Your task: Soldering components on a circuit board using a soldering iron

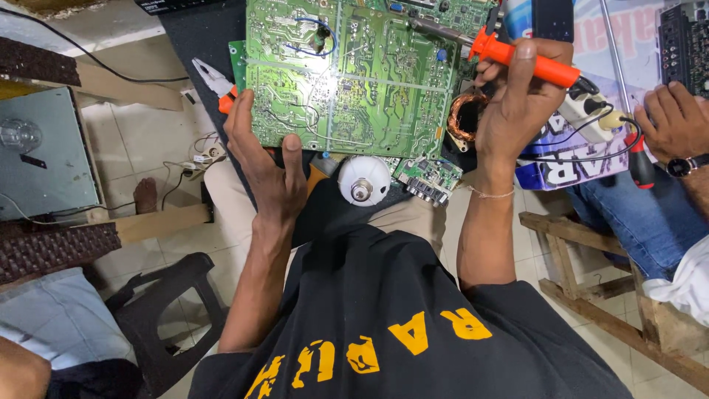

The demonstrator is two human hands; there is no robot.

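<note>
While my left hand [267, 166] steadies the large green circuit board [347, 74] by its near left corner, fingers spread along that edge and thumb pressed up against the underside, my right hand [517, 103] sits just off the board's right edge. That hand is closed around the orange handle of a soldering iron [517, 60], whose metal shaft slants up and left over the board's upper right part. The board lies solder side up, directly ahead of both hands, resting on a dark mat on the bench. Just below the board's near edge sits a white bulb base [363, 179], with a small green board [428, 177] beside it. A copper wire coil [464, 118] lies between the board's right edge and my right hand. Pliers with orange grips [216, 83] poke out past the board's left edge. Well right of the board, another person's hand [676, 122] wears a wristwatch.
</note>
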